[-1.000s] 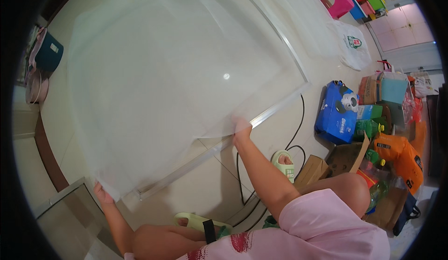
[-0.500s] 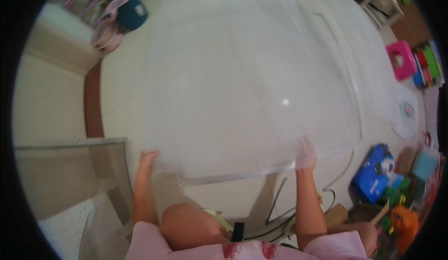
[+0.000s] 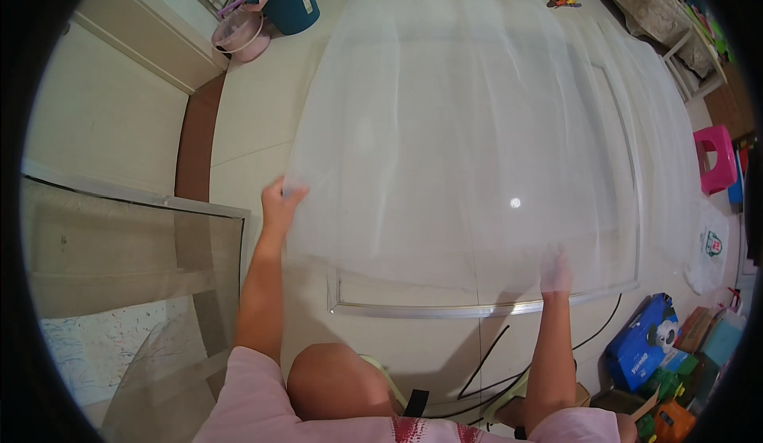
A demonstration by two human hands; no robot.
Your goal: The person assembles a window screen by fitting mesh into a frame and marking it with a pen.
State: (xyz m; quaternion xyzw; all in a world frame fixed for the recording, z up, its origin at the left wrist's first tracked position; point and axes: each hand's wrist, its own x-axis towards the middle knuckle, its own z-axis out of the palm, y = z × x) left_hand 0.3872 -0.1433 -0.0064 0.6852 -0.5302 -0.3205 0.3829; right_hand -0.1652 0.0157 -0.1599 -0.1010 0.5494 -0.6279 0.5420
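A wide sheet of thin, translucent white mesh (image 3: 429,133) spreads over the floor, rippled lengthwise. Under it lies a large rectangular metal frame (image 3: 413,311), whose near bar shows past the sheet's near edge. My left hand (image 3: 280,205) is closed on the sheet's left edge, thumb and fingers pinching it above the floor. Close to the near edge, my right hand (image 3: 555,270) is beneath the mesh, above the frame's near bar. Its fingers look hazy through the material, so their grip is unclear.
At left, a screened metal-edged frame (image 3: 171,203) is near my left arm. A blue bucket (image 3: 292,4) and a pink pail (image 3: 243,36) stand far left. Black cord (image 3: 486,361) lies near my feet. Right are a pink stool (image 3: 718,161), a blue box (image 3: 640,344) and toys.
My left hand has moved farther from my body, carrying the sheet's left edge with it. More of the frame's near left corner shows now. The whole view has shifted.
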